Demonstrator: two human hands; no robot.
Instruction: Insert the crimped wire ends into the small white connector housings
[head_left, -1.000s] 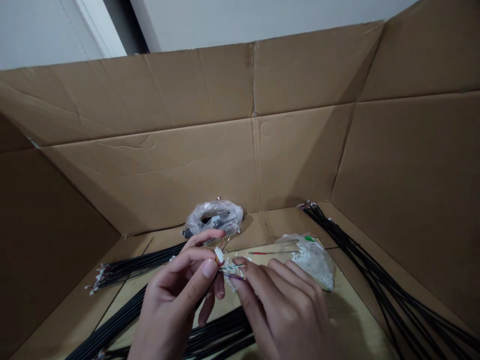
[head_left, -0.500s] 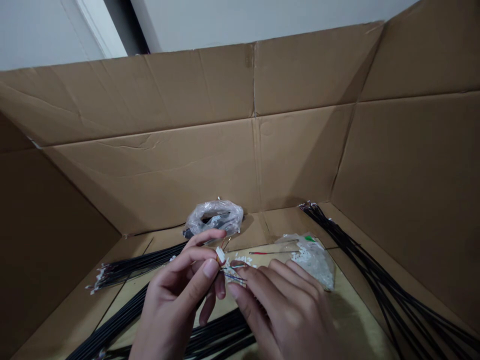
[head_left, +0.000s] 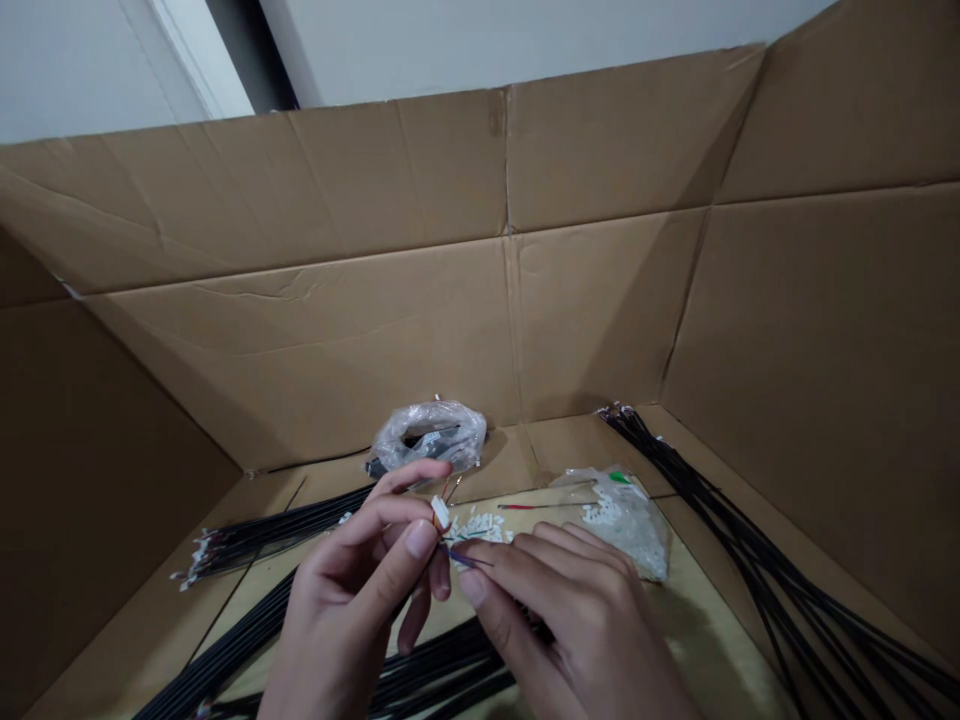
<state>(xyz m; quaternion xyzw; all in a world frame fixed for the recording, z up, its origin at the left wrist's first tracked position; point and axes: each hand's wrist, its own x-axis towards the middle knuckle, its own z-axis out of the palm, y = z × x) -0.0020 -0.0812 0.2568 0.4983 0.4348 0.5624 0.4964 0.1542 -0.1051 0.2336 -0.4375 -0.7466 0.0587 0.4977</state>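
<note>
My left hand [head_left: 352, 590] is closed, pinching a small white connector housing [head_left: 440, 512] between thumb and fingers. A black cable [head_left: 405, 594] runs down from that grip. Thin coloured wires fan out from the cable's end by the housing, and two short ones stick up behind it. My right hand [head_left: 577, 610] has its thumb and forefinger closed on a dark blue or purple wire [head_left: 469, 557], just right of the left fingertips. Behind the fingers lies a loose pile of small white connectors [head_left: 480, 526].
A clear bag of white parts [head_left: 630, 530] lies at the right, beside a red-tipped thin tool [head_left: 517, 507]. Bundled black cables [head_left: 292, 520] lie left, more cables [head_left: 705, 500] right. A plastic-wrapped coil [head_left: 427, 435] sits against the cardboard wall [head_left: 360, 320].
The right fingers have shifted slightly lower on the wires and now pinch the blue or purple one. The left hand with the housing stays almost still.
</note>
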